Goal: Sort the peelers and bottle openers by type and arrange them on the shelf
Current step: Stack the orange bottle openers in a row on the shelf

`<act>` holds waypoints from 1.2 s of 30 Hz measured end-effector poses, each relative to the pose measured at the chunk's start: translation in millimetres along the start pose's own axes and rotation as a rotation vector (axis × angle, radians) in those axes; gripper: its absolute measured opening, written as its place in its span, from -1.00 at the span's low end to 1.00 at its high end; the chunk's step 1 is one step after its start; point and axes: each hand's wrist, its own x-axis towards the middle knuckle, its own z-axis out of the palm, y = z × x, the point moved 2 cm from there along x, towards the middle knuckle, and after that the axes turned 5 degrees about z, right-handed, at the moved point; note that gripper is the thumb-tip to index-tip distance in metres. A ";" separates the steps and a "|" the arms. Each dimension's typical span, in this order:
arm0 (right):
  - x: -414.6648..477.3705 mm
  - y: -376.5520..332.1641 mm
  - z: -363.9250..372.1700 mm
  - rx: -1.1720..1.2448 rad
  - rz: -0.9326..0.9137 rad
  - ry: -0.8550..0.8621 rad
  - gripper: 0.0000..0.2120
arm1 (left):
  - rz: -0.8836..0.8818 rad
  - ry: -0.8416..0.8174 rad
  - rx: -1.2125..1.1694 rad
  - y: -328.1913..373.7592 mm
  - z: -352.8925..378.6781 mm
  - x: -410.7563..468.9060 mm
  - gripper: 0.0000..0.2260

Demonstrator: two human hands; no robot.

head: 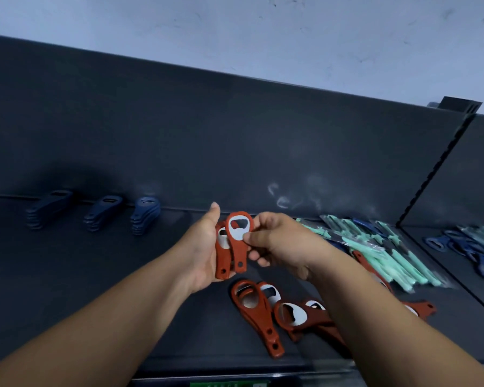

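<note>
Pinching red bottle opener point(238, 247), steel mouth up: right hand point(285, 244) | left hand point(201, 252) grips red stack point(222, 265)

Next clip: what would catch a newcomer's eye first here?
First, the two hands at centre: the right hand pinches a red bottle opener by its metal head, against a second red opener held in the left hand. Below them loose red openers lie scattered on the shelf, with three neat dark blue stacks at back left and mint-green peelers piled at right.
</note>
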 end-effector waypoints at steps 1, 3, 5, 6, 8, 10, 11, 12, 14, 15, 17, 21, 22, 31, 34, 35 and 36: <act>0.8 -1.3 3.6 -0.011 -0.003 0.006 -0.87 | 0.009 -0.011 0.015 1.4 0.2 -2.6 -0.38; 1.1 -3.7 10.7 -0.056 -0.013 0.020 -0.90 | 0.027 0.015 0.068 3.5 -2.7 -7.6 -0.51; 2.0 -5.2 17.8 -0.109 -0.021 0.033 -0.90 | 0.039 0.074 0.122 4.6 -8.7 -13.1 -0.67; 2.7 -6.5 22.7 -0.131 -0.024 0.036 -0.88 | 0.048 0.103 0.134 4.4 -13.4 -15.0 -0.72; 4.9 -9.6 33.0 -0.157 -0.030 0.026 -0.83 | 0.070 0.159 0.134 4.6 -23.3 -20.1 -0.73; 7.1 -14.6 43.4 -0.189 -0.045 0.001 -0.80 | 0.095 0.214 0.147 6.0 -32.9 -27.1 -0.75; 8.4 -18.4 49.4 -0.215 -0.057 -0.019 -0.79 | 0.112 0.244 0.157 7.6 -39.1 -32.2 -0.76; 9.5 -22.4 54.4 -0.237 -0.067 -0.038 -0.78 | 0.127 0.266 0.159 9.4 -45.1 -36.7 -0.77; 14.1 -31.2 64.8 -0.240 -0.083 -0.071 -0.77 | 0.157 0.272 0.168 13.8 -58.9 -47.7 -0.78; 16.7 -35.3 69.4 -0.213 -0.091 -0.088 -0.78 | 0.175 0.259 0.201 15.9 -64.2 -53.0 -0.78; 21.1 -43.5 84.9 -0.181 -0.105 -0.149 -0.78 | 0.210 0.257 0.304 18.7 -78.2 -65.8 -0.76; 28.9 -50.5 127.3 -0.217 -0.152 -0.283 -0.85 | 0.234 0.304 0.371 17.7 -107.3 -89.2 -0.67; 31.3 -51.2 137.1 -0.190 -0.154 -0.303 -0.84 | 0.238 0.335 0.371 16.1 -115.6 -93.1 -0.61; 49.8 -51.9 217.7 -0.148 -0.102 -0.414 -0.87 | 0.323 0.894 1.155 -6.6 -155.5 -151.8 -0.58; 48.0 -53.5 240.1 -0.240 -0.128 -0.461 -0.86 | 0.358 0.987 1.258 -13.8 -165.1 -160.1 -0.73; 47.6 -53.9 246.5 -0.268 -0.140 -0.466 -0.87 | 0.352 1.000 1.271 -16.0 -169.8 -161.6 -0.76; 47.3 -54.2 253.5 -0.299 -0.155 -0.468 -0.87 | 0.341 1.010 1.279 -18.7 -174.6 -163.7 -0.78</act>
